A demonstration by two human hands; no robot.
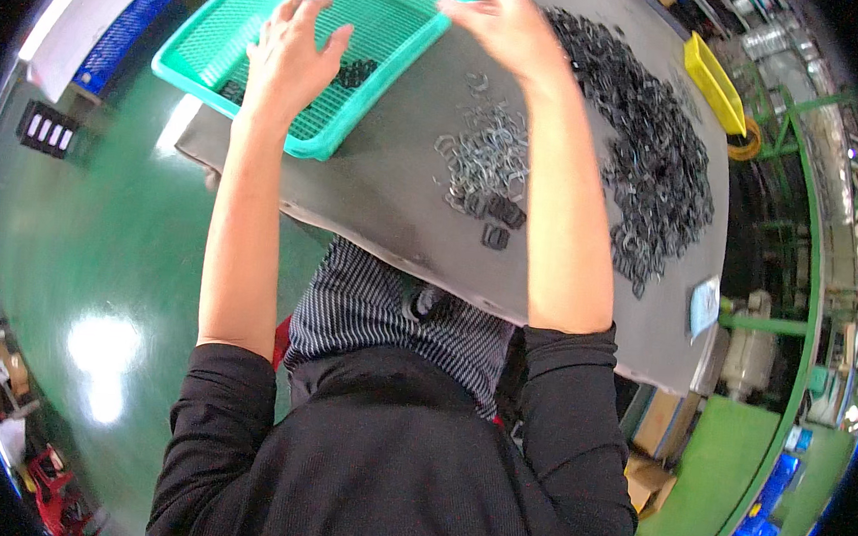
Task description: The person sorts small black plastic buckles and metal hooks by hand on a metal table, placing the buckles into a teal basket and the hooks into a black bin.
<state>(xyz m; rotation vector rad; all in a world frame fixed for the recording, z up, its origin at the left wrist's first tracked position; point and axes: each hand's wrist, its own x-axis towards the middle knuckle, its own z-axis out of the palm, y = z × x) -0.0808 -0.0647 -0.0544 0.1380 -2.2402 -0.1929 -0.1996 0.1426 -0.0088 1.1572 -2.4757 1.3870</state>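
Note:
My left hand (294, 58) hovers over the near left part of a green plastic basket (334, 136), fingers apart and holding nothing I can see. Small black parts (356, 73) lie on the basket's floor beside that hand. My right hand (503, 25) reaches to the basket's right rim, fingers stretched out and thumb apart; whether it touches the rim I cannot tell. Under my right forearm is a loose heap of silvery metal clips (485, 158). Several black buckle-like pieces (496, 237) sit at its near edge.
A large heap of small black parts (651, 164) spreads over the right of the grey table (374, 206). Beyond it stands a yellow bin (713, 84). A light blue packet (704, 306) lies at the table's right edge. Green metal framing (807, 222) rises past it.

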